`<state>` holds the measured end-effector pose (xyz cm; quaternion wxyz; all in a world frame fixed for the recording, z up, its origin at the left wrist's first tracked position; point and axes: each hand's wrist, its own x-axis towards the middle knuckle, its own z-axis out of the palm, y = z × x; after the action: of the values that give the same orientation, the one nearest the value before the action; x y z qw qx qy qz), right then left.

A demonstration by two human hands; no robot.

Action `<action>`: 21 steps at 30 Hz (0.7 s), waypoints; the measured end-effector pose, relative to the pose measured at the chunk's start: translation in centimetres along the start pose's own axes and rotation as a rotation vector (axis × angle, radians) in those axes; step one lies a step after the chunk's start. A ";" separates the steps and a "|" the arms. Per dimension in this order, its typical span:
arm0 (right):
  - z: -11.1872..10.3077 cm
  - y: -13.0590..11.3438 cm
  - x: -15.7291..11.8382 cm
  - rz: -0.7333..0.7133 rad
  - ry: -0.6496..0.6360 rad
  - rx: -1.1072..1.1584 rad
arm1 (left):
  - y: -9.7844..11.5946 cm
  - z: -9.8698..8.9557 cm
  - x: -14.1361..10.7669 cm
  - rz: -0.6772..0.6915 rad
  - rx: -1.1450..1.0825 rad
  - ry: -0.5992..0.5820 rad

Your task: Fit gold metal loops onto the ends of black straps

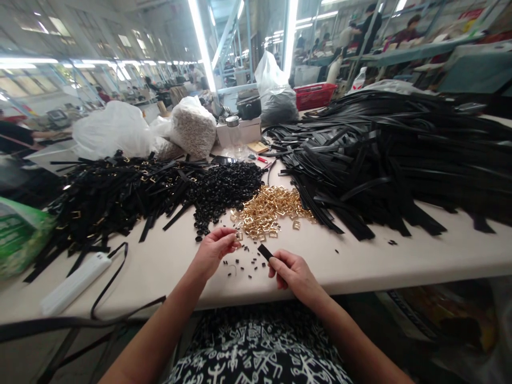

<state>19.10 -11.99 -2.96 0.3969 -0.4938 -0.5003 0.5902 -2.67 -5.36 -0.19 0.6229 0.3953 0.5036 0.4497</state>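
Note:
Between the thumb and fingertips of my left hand (218, 246) is a small gold buckle (239, 236), held at the near edge of the buckle pile (272, 208). My right hand (292, 271) pinches a short black strap (264, 252), its squared end pointing up and left toward the buckle. Strap and buckle are apart. Whatever length of strap lies behind my right fingers is hidden. Small black bits (250, 262) lie scattered on the table between and below my hands. A heap of small black loops (228, 186) sits just beyond my left hand.
Long black straps (360, 176) cover the right side of the table (384, 261). Straps fitted with gold buckles (120, 186) are heaped at left, near a white power strip (76, 282). Filled plastic bags (194, 128), a glass jar (233, 136) and a red basket (316, 96) stand behind.

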 end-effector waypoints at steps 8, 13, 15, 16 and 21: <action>0.9 0.2 0.0 -0.043 -0.001 -0.036 | -0.1 0.0 -4.3 0.597 0.573 0.058; 1.1 -0.3 0.0 -0.077 0.019 -0.079 | 0.1 0.7 -4.2 0.341 0.320 0.019; 1.1 -0.5 0.0 -0.074 0.009 -0.082 | 0.1 0.7 -3.8 0.250 0.239 -0.028; 1.1 -0.6 0.0 -0.066 -0.001 -0.078 | 0.1 0.6 -3.6 0.217 0.214 -0.051; 0.9 -1.1 0.1 0.008 -0.114 0.024 | -0.4 0.0 -3.2 0.070 0.168 -0.172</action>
<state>18.17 -11.83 -1.95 0.3714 -0.4566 -0.5132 0.6247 -2.85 -8.53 0.29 0.6125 0.5006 0.4700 0.3916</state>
